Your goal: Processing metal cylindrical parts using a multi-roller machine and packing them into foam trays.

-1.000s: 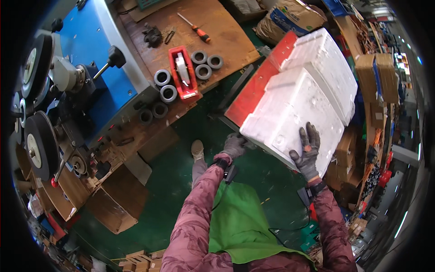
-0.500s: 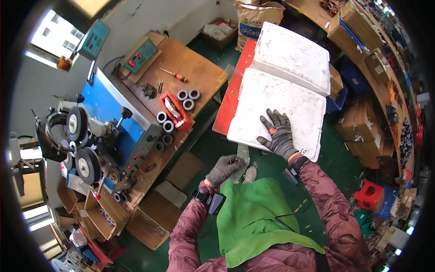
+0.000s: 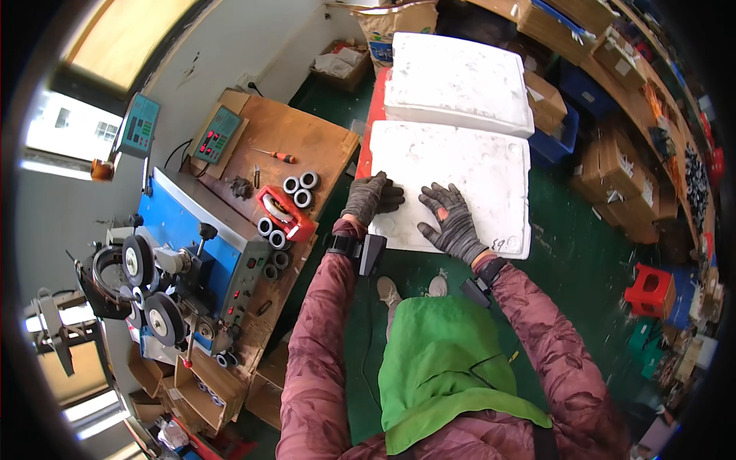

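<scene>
A white foam box (image 3: pixel 460 184) is seen just ahead of the person, its flat lid facing up, with a second white foam box (image 3: pixel 456 80) set directly beyond it, the two touching along their long edges. Both boxes rest on a red surface (image 3: pixel 366 138) whose edge shows along their left side. The right hand (image 3: pixel 452 222), gloved in grey, is laid flat on the near part of the lid with the fingers spread wide. The left hand (image 3: pixel 369 198), also gloved, is placed at the near left corner of the same box, its fingers curled together over the edge; whether they grip the edge cannot be told. A dark device (image 3: pixel 366 251) is strapped at the left wrist, and another (image 3: pixel 477 290) at the right wrist. To the left, a wooden workbench (image 3: pixel 307 142) carries a red tray (image 3: pixel 284 213), several grey rings (image 3: pixel 300 189) and an orange-handled screwdriver (image 3: pixel 276 156). Nearer and further left stands a blue machine (image 3: pixel 176 230) with dark wheels. On the far right, cardboard boxes (image 3: pixel 621 169) are stacked, and a red stool (image 3: pixel 652 290) stands on the green floor (image 3: pixel 583 261).
</scene>
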A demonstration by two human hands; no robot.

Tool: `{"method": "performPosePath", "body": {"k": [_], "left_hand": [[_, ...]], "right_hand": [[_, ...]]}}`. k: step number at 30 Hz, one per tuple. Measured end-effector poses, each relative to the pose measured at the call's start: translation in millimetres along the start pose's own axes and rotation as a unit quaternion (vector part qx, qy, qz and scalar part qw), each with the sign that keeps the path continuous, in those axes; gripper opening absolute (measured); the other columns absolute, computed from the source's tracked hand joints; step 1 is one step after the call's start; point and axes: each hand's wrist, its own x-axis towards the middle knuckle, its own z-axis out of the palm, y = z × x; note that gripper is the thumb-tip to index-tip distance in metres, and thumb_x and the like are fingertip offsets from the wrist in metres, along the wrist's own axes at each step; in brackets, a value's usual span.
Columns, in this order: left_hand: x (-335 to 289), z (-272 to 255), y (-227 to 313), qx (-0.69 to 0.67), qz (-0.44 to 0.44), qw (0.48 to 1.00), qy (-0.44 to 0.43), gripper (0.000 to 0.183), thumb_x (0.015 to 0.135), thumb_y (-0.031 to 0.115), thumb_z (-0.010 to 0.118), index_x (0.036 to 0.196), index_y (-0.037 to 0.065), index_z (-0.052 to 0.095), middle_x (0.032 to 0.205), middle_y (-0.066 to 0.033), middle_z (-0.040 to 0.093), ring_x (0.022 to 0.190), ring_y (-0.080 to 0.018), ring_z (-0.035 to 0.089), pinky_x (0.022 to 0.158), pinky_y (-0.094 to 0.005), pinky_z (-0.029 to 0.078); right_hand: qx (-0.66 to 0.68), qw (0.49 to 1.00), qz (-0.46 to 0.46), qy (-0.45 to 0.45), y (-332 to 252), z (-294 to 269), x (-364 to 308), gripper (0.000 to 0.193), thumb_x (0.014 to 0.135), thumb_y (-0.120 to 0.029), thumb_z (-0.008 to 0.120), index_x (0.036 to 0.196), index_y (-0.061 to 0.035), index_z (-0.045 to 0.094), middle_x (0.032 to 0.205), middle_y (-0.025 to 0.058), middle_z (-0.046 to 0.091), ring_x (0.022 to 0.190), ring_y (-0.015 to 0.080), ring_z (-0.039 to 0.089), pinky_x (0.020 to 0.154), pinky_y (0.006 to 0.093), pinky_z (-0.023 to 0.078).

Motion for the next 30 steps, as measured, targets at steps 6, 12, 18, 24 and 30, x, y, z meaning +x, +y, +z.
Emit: {"method": "performPosePath", "body": {"k": [6, 12, 18, 24, 30], "left_hand": [[4, -5, -3, 0.023, 0.009, 1.0, 0.006, 0.034, 0.094, 0.027, 0.049, 0.106, -0.005, 0.051, 0.096, -0.0207, 0.064, 0.082, -0.0313, 0.066, 0.069, -0.0395, 0.055], [0, 14, -4, 0.079, 0.029, 0.994, 0.068, 0.029, 0.092, 0.023, 0.048, 0.094, -0.005, 0.056, 0.082, -0.018, 0.066, 0.065, -0.0263, 0.067, 0.058, -0.0328, 0.056], [10, 39, -13, 0.19, 0.081, 0.972, 0.109, 0.025, 0.093, 0.025, 0.05, 0.09, 0.0, 0.055, 0.071, -0.013, 0.064, 0.053, -0.0218, 0.063, 0.046, -0.0319, 0.052], [-5, 58, -48, 0.698, 0.385, 0.574, 0.188, 0.022, 0.087, 0.023, 0.057, 0.102, 0.007, 0.057, 0.086, -0.0135, 0.057, 0.076, -0.0317, 0.059, 0.061, -0.041, 0.047], [5, 59, -55, 0.694, 0.459, 0.523, 0.186, 0.021, 0.084, 0.019, 0.059, 0.099, 0.006, 0.059, 0.082, -0.0146, 0.055, 0.08, -0.0338, 0.053, 0.069, -0.0457, 0.043]], "right_hand": [[0.55, 0.826, 0.069, -0.101, -46, -16, -37, 0.028, 0.085, -0.023, 0.06, 0.106, -0.0047, 0.061, 0.106, 0.0097, 0.062, 0.098, 0.0216, 0.06, 0.086, 0.031, 0.047], [0.542, 0.83, 0.108, -0.079, -42, 125, -79, 0.036, 0.09, -0.03, 0.053, 0.117, -0.0056, 0.055, 0.12, 0.0117, 0.056, 0.108, 0.0228, 0.053, 0.093, 0.0365, 0.043], [0.405, 0.818, 0.384, 0.139, 31, 269, -155, 0.047, 0.092, -0.041, 0.038, 0.126, -0.0106, 0.049, 0.134, 0.0135, 0.046, 0.122, 0.0299, 0.044, 0.102, 0.0426, 0.034], [0.154, 0.784, 0.585, -0.141, 76, 169, -241, 0.044, 0.081, -0.03, 0.057, 0.119, -0.0086, 0.055, 0.119, 0.0184, 0.057, 0.109, 0.0325, 0.054, 0.094, 0.0397, 0.042], [0.197, 0.741, 0.631, 0.117, 137, 171, -287, 0.047, 0.071, -0.023, 0.067, 0.112, -0.004, 0.056, 0.115, 0.0191, 0.057, 0.103, 0.0331, 0.056, 0.088, 0.0385, 0.045]]}}
